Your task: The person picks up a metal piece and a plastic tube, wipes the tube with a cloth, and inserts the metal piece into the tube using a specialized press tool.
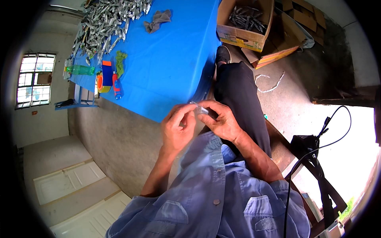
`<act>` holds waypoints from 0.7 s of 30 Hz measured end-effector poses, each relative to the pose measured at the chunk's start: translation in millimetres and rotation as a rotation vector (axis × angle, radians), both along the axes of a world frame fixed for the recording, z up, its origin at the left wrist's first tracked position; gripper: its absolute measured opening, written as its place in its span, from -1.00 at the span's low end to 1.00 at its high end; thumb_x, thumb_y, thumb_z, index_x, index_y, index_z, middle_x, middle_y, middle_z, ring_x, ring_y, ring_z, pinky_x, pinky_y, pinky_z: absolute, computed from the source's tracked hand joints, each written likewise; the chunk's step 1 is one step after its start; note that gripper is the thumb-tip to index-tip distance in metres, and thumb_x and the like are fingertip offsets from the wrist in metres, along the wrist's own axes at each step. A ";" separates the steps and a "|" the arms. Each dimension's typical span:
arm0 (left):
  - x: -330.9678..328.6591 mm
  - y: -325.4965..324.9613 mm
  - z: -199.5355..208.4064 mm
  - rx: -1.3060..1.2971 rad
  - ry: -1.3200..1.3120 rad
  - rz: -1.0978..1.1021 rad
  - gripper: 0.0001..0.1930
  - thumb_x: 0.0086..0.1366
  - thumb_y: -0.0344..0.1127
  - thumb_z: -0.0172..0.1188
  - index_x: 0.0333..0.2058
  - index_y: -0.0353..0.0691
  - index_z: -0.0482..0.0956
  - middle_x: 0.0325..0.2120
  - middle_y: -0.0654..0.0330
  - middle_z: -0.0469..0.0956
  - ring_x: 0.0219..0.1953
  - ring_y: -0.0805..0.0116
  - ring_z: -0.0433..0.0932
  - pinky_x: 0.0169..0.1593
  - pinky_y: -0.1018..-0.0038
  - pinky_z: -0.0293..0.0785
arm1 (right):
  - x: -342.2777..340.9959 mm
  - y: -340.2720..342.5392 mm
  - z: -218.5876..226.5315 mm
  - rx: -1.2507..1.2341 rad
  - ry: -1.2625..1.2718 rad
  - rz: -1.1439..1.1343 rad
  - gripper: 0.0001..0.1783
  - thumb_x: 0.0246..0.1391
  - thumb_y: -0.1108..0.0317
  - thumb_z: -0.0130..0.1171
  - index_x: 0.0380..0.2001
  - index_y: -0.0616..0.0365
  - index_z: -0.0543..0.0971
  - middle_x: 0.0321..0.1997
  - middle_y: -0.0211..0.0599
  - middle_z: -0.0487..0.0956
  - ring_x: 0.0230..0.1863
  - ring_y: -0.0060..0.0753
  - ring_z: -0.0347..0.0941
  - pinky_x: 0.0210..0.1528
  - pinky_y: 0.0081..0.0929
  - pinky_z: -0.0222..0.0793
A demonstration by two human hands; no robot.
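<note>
Nearby, cardboard box (242, 37) holds silvery packets (246, 18); second box (278, 53) unclear.

— What are the hands on?
— The left hand (177, 129) and right hand (222, 121) pinch a small clear packet (201, 109) between them, just off the edge of the blue bench (166, 67).
— And on the bench?
— A heap of silvery packets (107, 20), a grey rag (158, 20), a green bottle (81, 70).
</note>
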State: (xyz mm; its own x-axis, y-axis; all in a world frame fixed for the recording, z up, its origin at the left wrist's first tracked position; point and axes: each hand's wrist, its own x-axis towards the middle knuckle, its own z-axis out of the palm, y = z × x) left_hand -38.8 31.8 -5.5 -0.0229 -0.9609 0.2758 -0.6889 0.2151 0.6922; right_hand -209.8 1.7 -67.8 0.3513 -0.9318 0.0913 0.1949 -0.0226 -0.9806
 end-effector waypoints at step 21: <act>-2.5 4.7 -3.3 0.041 0.070 -0.043 -0.72 0.32 -0.67 0.22 -0.04 -0.31 0.72 -0.14 0.06 0.70 -0.26 0.35 0.69 -0.31 0.51 0.60 | -2.0 -1.4 -7.4 0.021 -0.050 0.005 -0.64 0.21 0.48 0.40 0.07 0.26 0.64 0.00 -0.16 0.70 0.00 -0.31 0.65 0.06 -0.40 0.56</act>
State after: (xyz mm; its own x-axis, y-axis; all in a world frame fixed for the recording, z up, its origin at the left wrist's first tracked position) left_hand -41.2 36.5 -8.8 -0.0463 -0.9700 0.2388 -0.6296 0.2139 0.7469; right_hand -211.8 0.3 -75.1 0.3515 -0.9319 0.0894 0.2436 -0.0011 -0.9699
